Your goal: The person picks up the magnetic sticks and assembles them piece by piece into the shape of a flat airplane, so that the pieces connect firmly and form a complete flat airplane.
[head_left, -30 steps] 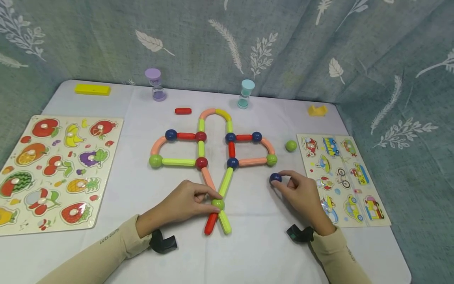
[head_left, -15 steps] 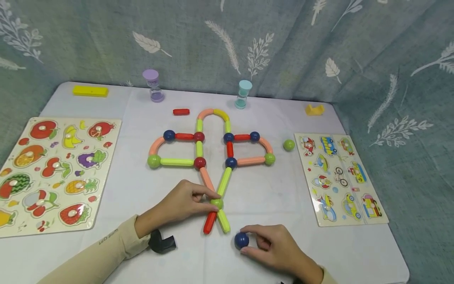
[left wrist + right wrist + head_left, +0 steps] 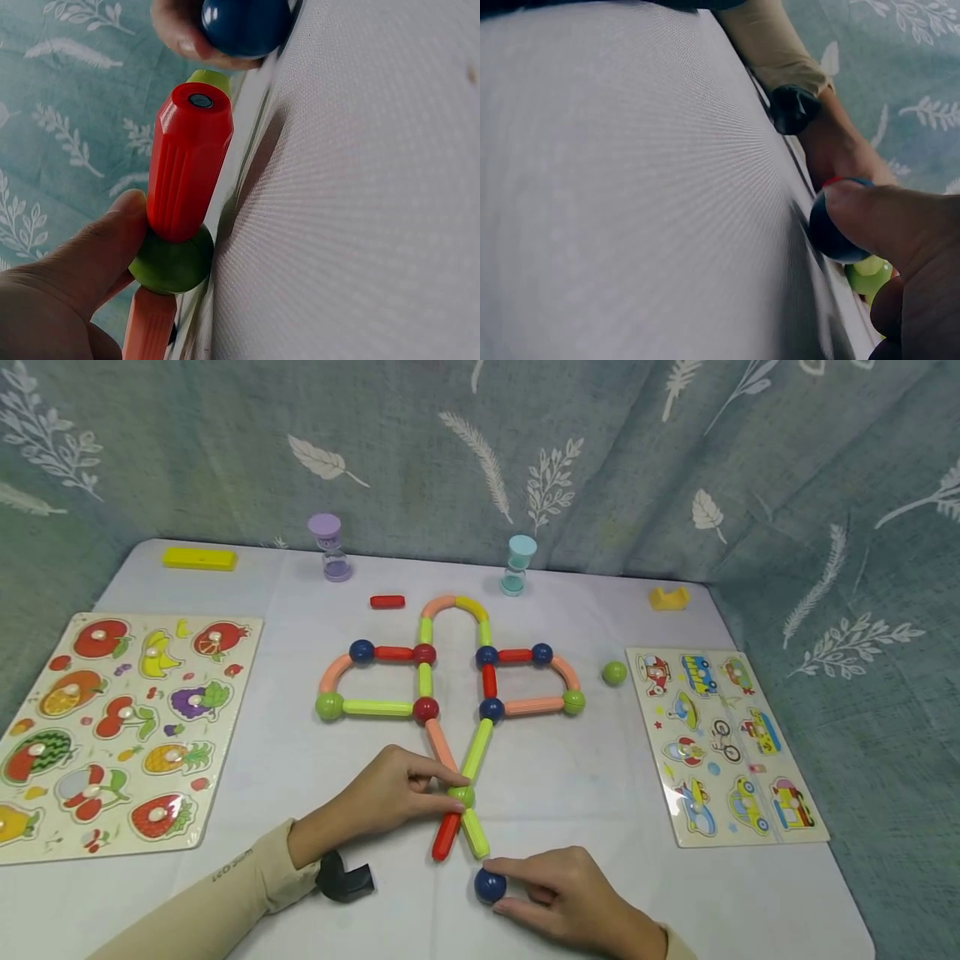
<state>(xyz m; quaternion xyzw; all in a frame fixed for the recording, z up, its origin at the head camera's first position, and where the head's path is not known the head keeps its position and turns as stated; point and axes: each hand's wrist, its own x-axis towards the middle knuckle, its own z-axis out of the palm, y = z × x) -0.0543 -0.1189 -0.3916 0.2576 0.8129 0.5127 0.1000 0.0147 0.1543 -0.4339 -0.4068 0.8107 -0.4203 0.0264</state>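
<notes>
My left hand pinches a green ball between thumb and fingertips. Four-way around that ball meet a pink stick, a long lime stick, a red stick and a short lime stick. Just below the short lime stick's end, my right hand pinches a dark blue ball; whether they touch I cannot tell. Farther up, sticks, curved pieces and balls join into an outline with an arch and two side loops. In the left wrist view the red stick shows a round metal-looking end.
A loose green ball and a red stick lie apart. Fruit puzzle board at left, vehicle puzzle board at right. Along the back stand a purple sand timer, a teal sand timer, and yellow blocks.
My right hand has brought the blue ball from beside the vehicle board toward me and left, to the lower end of the sticks. My left hand keeps its pinch on the green ball.
</notes>
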